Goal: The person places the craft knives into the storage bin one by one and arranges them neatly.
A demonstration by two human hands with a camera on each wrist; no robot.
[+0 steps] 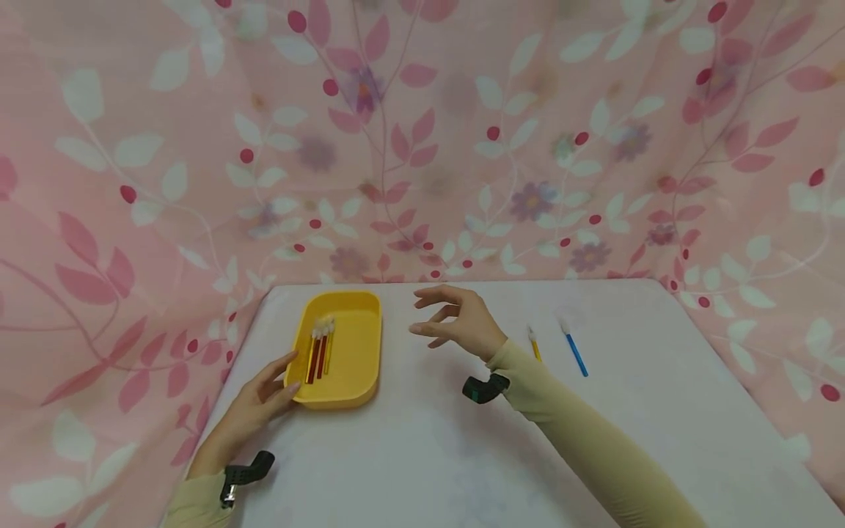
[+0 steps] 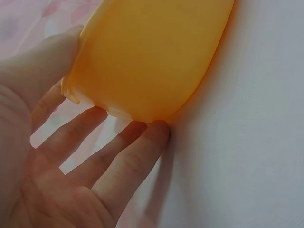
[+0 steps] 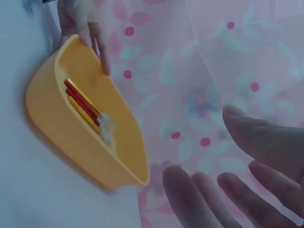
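Note:
My left hand (image 1: 254,400) grips the near left corner of a yellow plastic tray (image 1: 358,356). In the left wrist view its thumb lies over the rim and the other fingertips press the tray's wall (image 2: 147,57). Inside, along the left side, several slim red and yellow sticks (image 1: 320,356) lie side by side, their whitish, see-through tips pointing away from me. To the right of the tray, my right hand (image 1: 465,323) hovers above the table, thumb and fingers apart, nothing between them. The right wrist view shows this hand (image 3: 280,149) apart from the tray (image 3: 57,126).
On the white-covered table (image 1: 409,455), right of my right hand, lie a blue stick (image 1: 576,354) and a yellow stick (image 1: 535,346), the latter partly hidden behind my sleeve. A pink floral cloth (image 1: 422,183) hangs behind the table's far edge and round its sides.

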